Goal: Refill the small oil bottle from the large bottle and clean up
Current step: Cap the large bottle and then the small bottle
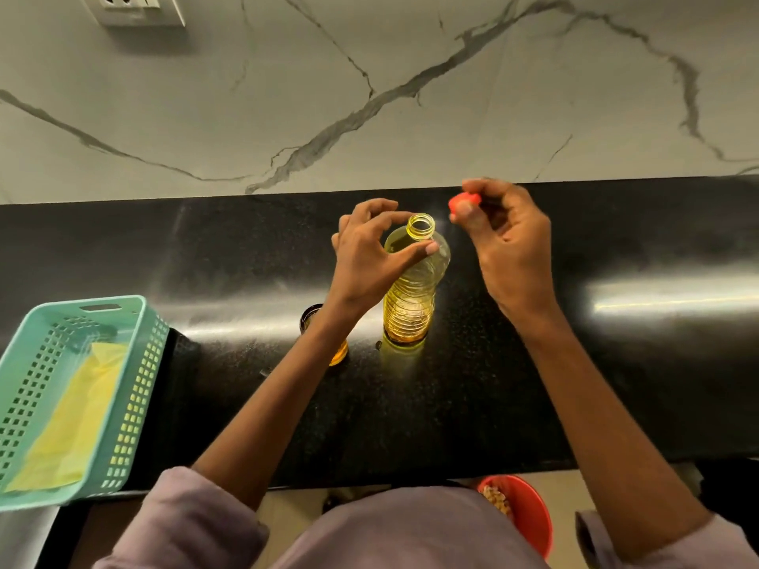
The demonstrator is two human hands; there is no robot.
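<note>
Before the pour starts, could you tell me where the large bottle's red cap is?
In the head view, the red cap is pinched in the right hand, just right of the large bottle.

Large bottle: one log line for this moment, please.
large bottle: upright, uncapped | left hand: around its neck | right hand: pinching red cap | small bottle: behind left arm
</note>
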